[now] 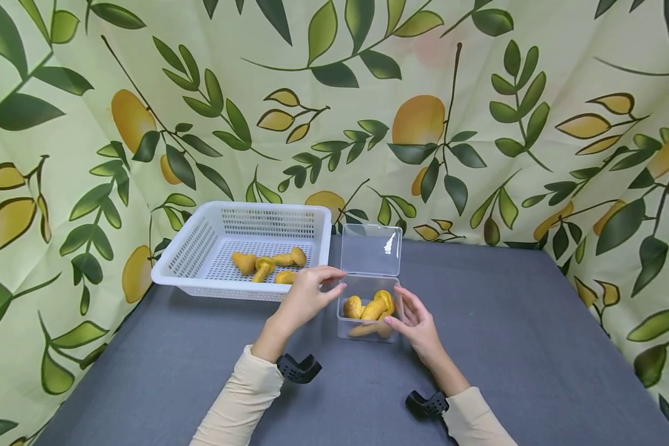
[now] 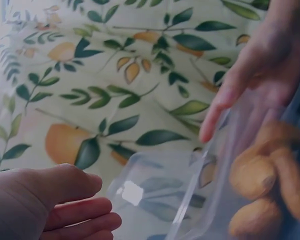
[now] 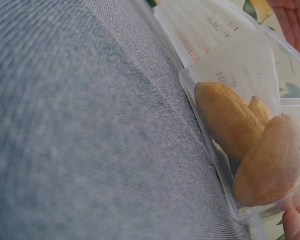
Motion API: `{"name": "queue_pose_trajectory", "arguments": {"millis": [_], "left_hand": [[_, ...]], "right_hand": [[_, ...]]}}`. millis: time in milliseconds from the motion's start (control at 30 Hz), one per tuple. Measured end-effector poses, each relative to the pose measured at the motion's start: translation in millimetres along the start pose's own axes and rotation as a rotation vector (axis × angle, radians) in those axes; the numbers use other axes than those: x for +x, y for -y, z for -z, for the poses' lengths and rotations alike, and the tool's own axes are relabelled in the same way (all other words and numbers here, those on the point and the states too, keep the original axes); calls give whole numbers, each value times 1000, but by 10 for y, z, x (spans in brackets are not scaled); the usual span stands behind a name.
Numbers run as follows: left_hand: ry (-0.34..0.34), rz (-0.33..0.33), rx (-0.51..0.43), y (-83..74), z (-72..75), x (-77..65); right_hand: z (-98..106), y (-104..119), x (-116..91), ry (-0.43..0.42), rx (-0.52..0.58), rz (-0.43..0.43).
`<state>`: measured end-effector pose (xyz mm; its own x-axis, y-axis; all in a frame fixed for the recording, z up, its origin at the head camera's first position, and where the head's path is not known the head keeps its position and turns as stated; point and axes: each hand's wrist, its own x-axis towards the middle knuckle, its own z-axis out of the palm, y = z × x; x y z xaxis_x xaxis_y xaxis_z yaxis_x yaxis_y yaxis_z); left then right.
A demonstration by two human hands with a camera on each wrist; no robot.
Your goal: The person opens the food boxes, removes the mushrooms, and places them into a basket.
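Fingers of my right hand (image 1: 420, 327) hold the box (image 1: 343, 328); my left hand (image 1: 308, 295) is relaxed; leafy cloth (image 1: 340, 142) lines the grey worktop (image 1: 507, 322) along its back edge.

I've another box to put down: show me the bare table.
The table is bare right of the right hand, out to the curtain, and in front of the white basket, left of the left sleeve. It is crowded between basket and clear box, where the left hand hovers.

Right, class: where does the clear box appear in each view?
Head: the box is just right of and below centre.
Left wrist: lower right, partly cut off.
Right wrist: right side, partly cut off.
Shared landmark: the yellow mushrooms inside it.
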<state>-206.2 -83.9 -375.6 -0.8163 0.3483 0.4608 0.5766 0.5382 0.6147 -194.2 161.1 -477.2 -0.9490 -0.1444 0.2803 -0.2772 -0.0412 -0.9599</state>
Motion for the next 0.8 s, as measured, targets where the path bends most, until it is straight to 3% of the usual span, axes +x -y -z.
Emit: {"name": "queue_pose_trajectory", "arguments": {"millis": [333, 567, 800], "left_hand": [[141, -2, 18, -23, -253, 50], [265, 24, -9, -41, -373, 162], [351, 103, -49, -38, -523, 275]], "right_hand": [[3, -15, 0, -5, -28, -19], [0, -26, 0, -9, -2, -13], [2, -32, 8, 8, 29, 19]]}}
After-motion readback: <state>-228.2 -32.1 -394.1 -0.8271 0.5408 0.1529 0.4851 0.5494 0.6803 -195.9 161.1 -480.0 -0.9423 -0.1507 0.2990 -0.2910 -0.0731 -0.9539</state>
